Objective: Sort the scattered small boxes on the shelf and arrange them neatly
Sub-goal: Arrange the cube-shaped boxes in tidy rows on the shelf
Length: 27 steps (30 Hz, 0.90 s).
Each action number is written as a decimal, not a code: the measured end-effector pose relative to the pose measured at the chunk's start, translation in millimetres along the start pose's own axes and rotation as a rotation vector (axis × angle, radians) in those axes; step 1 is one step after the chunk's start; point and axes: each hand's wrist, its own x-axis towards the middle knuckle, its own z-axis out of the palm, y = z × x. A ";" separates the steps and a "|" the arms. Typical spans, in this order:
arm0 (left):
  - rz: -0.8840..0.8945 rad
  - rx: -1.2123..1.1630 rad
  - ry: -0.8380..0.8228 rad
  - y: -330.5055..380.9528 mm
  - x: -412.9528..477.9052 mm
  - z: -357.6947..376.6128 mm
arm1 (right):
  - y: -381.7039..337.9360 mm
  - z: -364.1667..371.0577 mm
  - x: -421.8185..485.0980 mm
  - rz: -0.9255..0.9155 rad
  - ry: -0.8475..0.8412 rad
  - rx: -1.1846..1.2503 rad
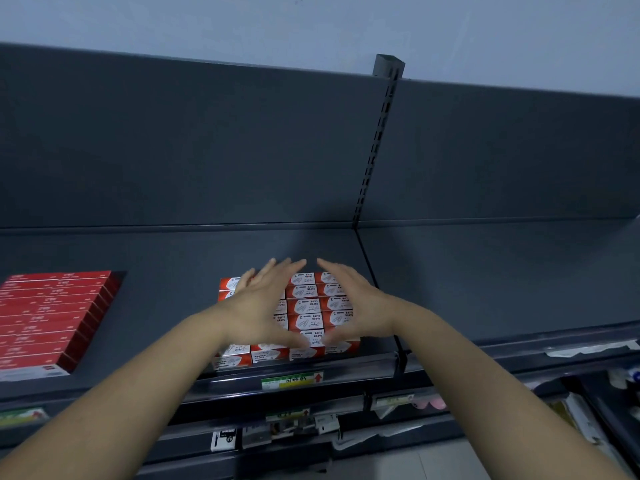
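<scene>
Several small red and white paper clip boxes (304, 308) lie in tidy rows as one block on the dark grey shelf (173, 258), close to its front edge. My left hand (263, 306) lies flat over the block's left part with straight fingers. My right hand (349, 303) lies over its right part, fingers straight and angled inward. The fingertips of both hands nearly meet at the block's far side, and both thumbs point toward each other near its front. Neither hand grips a box. The boxes under my palms are hidden.
A stack of longer red boxes (52, 317) sits at the shelf's left. A slotted upright post (375, 143) divides the shelf from the bare section on the right (485, 271). A price label (292, 381) hangs on the front rail. Lower shelves hold mixed goods (581, 417).
</scene>
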 end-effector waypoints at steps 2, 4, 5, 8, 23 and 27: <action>0.035 -0.241 0.118 -9.1 -6.6 -2.1 | 2.3 4.8 -0.3 -0.004 0.079 0.167; 0.018 -0.587 0.317 -21.0 -15.7 -2.4 | 0.9 10.5 0.1 0.012 0.196 0.407; -0.016 -0.746 0.434 -26.6 -20.5 -1.0 | -0.4 13.2 0.9 0.036 0.269 0.526; -0.187 -1.016 0.674 -43.1 -33.7 8.7 | -5.9 21.4 4.2 0.189 0.447 0.796; -0.342 -1.293 0.453 -31.1 -38.5 26.8 | -4.2 45.2 14.8 0.468 0.398 1.037; -0.342 -1.304 0.470 -26.0 -37.0 27.7 | -5.6 45.2 14.1 0.480 0.407 1.010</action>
